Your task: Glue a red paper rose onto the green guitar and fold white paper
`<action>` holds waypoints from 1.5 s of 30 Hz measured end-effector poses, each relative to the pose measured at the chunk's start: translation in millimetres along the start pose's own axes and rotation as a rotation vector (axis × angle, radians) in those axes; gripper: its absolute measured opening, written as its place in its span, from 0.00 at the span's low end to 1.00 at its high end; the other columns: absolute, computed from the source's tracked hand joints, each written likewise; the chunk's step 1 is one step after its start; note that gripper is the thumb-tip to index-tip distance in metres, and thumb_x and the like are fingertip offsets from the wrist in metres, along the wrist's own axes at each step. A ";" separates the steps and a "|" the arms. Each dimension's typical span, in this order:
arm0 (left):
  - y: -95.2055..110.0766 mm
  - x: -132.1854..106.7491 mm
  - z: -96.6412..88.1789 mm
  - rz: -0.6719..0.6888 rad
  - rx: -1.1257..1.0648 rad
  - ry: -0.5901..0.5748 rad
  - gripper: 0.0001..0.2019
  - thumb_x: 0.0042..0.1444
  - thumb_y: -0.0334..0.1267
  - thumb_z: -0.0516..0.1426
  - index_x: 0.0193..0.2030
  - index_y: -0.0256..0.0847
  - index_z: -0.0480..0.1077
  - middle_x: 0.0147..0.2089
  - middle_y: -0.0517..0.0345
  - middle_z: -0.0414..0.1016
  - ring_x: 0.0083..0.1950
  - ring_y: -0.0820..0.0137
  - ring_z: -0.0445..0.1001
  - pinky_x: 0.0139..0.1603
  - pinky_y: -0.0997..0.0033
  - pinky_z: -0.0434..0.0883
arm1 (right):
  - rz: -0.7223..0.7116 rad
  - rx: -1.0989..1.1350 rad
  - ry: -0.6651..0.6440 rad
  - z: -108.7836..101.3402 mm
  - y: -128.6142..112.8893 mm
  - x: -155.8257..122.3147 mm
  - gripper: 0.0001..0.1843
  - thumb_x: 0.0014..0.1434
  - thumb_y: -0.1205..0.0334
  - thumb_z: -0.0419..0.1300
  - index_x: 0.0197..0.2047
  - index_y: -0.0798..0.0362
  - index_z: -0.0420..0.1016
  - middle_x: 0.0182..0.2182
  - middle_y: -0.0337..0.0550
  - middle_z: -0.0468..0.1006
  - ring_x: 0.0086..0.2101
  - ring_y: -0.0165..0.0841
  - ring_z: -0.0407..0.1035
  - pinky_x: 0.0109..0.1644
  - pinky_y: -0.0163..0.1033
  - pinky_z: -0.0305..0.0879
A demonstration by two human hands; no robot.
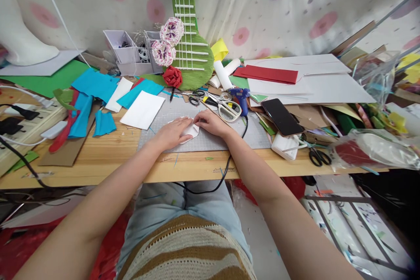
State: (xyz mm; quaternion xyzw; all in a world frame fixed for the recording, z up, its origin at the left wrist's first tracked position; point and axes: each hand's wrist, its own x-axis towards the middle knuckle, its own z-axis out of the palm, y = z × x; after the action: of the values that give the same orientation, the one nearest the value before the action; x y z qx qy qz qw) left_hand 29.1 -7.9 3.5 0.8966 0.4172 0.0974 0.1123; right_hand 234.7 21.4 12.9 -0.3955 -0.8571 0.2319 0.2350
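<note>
A small piece of white paper (191,131) lies on the grey gridded cutting mat (216,143), partly hidden beneath my hands. My left hand (173,132) rests flat over its left part with the fingers stretched out. At the paper's upper right edge, the fingers of my right hand (212,123) are curled and pinch it. Just beyond the right hand are white-handled scissors (230,111) and a blue glue gun (242,99). A larger white sheet (142,110) lies to the left of the mat's top.
Blue paper pieces (95,84) and red-handled scissors (62,133) lie left. A green paper guitar (193,59) stands behind, near a white organizer (123,52). On the right are a phone (282,117), black-handled scissors (319,156) and red folded paper (265,74). A black cord (226,168) crosses the table edge.
</note>
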 end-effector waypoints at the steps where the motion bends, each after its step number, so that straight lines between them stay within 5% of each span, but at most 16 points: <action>1: 0.0 -0.5 0.2 -0.015 -0.002 0.005 0.30 0.60 0.50 0.49 0.65 0.34 0.56 0.67 0.45 0.58 0.67 0.61 0.57 0.66 0.61 0.56 | 0.007 0.006 0.000 0.2 -1.4 0.0 0.05 0.56 0.67 0.58 0.36 0.54 0.74 0.33 0.42 0.75 0.38 0.34 0.64 0.47 0.40 0.59; 9: -0.5 -0.9 -0.1 -0.069 -0.050 -0.017 0.29 0.59 0.48 0.51 0.65 0.37 0.55 0.67 0.45 0.57 0.68 0.60 0.55 0.65 0.59 0.57 | 0.018 0.002 0.001 0.9 1.0 -0.3 0.07 0.57 0.64 0.57 0.40 0.53 0.72 0.35 0.43 0.74 0.40 0.34 0.62 0.47 0.40 0.58; 18: 0.9 -1.5 -0.3 -0.104 -0.130 0.036 0.28 0.56 0.48 0.54 0.61 0.42 0.56 0.61 0.46 0.65 0.59 0.58 0.68 0.57 0.58 0.66 | 0.088 0.049 0.034 9.3 -1.1 4.3 0.08 0.55 0.67 0.56 0.40 0.53 0.67 0.33 0.41 0.71 0.39 0.34 0.62 0.43 0.39 0.60; 30: 1.1 -4.2 -7.4 0.021 -0.090 0.002 0.17 0.61 0.43 0.47 0.53 0.39 0.63 0.64 0.48 0.62 0.68 0.64 0.56 0.65 0.57 0.58 | 0.066 -0.024 0.030 15.9 0.3 6.3 0.07 0.55 0.66 0.57 0.39 0.52 0.67 0.32 0.42 0.72 0.40 0.35 0.62 0.46 0.40 0.59; 38: -5.4 -3.6 -2.9 0.110 -0.034 -0.047 0.22 0.63 0.46 0.45 0.62 0.44 0.61 0.70 0.54 0.52 0.70 0.66 0.49 0.69 0.57 0.50 | 0.015 -0.102 0.059 18.7 6.1 6.6 0.07 0.56 0.66 0.56 0.40 0.52 0.67 0.37 0.44 0.71 0.42 0.36 0.61 0.49 0.41 0.57; 45: -6.9 -3.9 -1.2 0.140 -0.013 -0.035 0.21 0.64 0.47 0.44 0.59 0.47 0.67 0.70 0.57 0.50 0.71 0.64 0.47 0.70 0.57 0.48 | 0.017 -0.138 0.066 21.0 10.4 7.1 0.10 0.56 0.65 0.57 0.43 0.53 0.67 0.41 0.46 0.69 0.44 0.37 0.60 0.51 0.44 0.57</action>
State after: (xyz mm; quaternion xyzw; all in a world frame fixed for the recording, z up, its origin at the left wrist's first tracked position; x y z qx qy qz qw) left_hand 21.3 -6.4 2.4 0.9243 0.3510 0.0921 0.1183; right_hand 224.2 28.6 -8.1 -0.4255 -0.8594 0.1611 0.2335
